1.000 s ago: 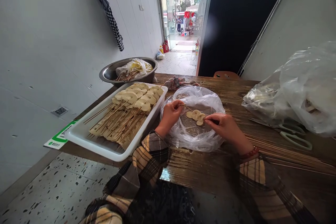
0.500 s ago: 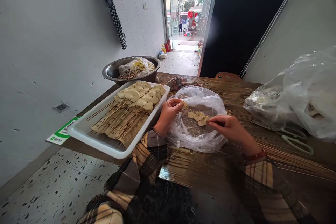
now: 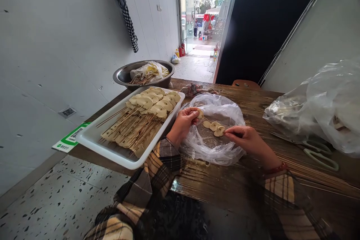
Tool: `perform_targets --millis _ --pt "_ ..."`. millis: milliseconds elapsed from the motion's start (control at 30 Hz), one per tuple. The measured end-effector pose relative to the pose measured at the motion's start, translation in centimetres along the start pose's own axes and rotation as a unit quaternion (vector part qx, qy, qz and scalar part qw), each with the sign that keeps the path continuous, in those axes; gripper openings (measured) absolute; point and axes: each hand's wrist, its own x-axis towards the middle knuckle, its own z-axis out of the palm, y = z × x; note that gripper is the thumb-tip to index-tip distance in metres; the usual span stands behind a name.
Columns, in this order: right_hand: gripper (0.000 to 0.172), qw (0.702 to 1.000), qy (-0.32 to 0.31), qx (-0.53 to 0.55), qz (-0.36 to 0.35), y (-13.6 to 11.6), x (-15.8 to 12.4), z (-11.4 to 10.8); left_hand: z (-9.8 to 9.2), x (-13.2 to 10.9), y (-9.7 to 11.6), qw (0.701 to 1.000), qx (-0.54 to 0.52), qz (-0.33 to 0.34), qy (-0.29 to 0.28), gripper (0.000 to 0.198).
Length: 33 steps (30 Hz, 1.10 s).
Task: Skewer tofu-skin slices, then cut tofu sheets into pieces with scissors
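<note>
My left hand [image 3: 185, 120] is closed, pinching a pale, thin round slice [image 3: 200, 114] between thumb and fingers. From that slice a thin stick runs down to the right, toward several overlapping pale slices [image 3: 215, 126] over the clear plastic bag [image 3: 194, 144]. Whether the stick passes through them I cannot tell. The fingertips of my right hand [image 3: 242, 137] are pinched together at the edge of the rightmost slice [image 3: 219, 131]. To the left of my left hand stands a white tray [image 3: 92, 149] holding many skewers [image 3: 137, 127] threaded with similar slices.
Behind the tray sits a metal basin [image 3: 120, 77] with bagged skewers. Green-handled scissors [image 3: 320, 157] and loose bamboo sticks [image 3: 306, 172] lie on the wooden table [image 3: 202, 180] at right, beside a large plastic bag [image 3: 317, 108]. A crumpled dark cloth-like bundle [image 3: 194, 90] lies at the back.
The view has shifted slightly, so everything sits a little farther right. Both hands keep nearly the same pinch and place over the bag.
</note>
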Motion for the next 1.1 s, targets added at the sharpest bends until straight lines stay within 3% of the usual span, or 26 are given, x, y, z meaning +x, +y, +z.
perform_targets --millis 667,1100 --pt "0.024 1.000 0.000 0.007 0.007 0.41 -0.04 0.23 0.33 -0.11 -0.33 1.000 -0.015 0.000 -0.022 0.024" --pt "0.022 0.999 0.029 -0.034 0.006 0.25 0.09 0.44 0.76 -0.09 -0.43 0.993 0.080 0.090 0.022 0.019"
